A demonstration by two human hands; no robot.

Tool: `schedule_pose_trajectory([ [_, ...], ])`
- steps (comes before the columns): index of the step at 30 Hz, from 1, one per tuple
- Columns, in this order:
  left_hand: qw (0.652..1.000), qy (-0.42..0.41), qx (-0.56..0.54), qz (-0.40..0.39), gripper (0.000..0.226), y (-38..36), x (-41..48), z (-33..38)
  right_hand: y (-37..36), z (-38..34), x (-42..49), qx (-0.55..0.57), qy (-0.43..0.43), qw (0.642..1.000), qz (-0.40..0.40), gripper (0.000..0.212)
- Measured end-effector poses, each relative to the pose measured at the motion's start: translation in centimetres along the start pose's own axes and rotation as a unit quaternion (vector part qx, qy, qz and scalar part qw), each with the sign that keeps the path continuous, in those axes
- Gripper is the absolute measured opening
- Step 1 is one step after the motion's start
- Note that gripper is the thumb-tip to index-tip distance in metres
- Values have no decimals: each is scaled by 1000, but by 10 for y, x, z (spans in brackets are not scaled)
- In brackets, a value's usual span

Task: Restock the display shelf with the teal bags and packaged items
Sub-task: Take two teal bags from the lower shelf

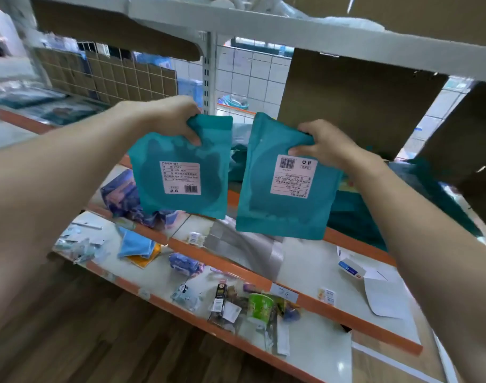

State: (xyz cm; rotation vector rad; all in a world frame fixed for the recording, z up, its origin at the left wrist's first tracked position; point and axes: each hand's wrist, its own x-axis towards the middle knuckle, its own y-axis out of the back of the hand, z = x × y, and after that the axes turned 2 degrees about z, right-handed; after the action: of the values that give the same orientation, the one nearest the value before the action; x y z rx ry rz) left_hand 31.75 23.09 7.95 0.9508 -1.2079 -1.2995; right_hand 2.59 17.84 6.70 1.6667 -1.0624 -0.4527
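2 teal bags hang in front of the shelf (346,239), 1 in each hand, side by side and just apart. The left hand (167,117) pinches the left bag (181,172) by its upper right corner, and the white label on that bag reads upright. The right hand (324,145) grips the right bag (286,189) at its upper right edge, fingers folded over the near face; its label is upside down, barcode at the top. Both bags hang over the shelf's orange front edge. Behind the right bag, a teal heap (355,214) of more such bags lies on that shelf, below a brown box (346,106). On the lower shelf (324,344) lie small packets, a blue cloth (135,244) and a green cup (259,304), well apart from both hands
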Motion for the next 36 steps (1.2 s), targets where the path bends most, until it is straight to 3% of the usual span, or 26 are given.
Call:
schedule_pose_trajectory([
  [3,1000,6,-1,4,28,1,-8,-27,-20,-17,19,-10,11,1000,-10,9],
  [22,998,44,-33,9,17,6,22,-175,-97,-86,157,-56,59,997,0,21],
  [36,1000,-3,-9,-25,15,43,31,-361,-174,-222,271,-67,33,997,14,22],
])
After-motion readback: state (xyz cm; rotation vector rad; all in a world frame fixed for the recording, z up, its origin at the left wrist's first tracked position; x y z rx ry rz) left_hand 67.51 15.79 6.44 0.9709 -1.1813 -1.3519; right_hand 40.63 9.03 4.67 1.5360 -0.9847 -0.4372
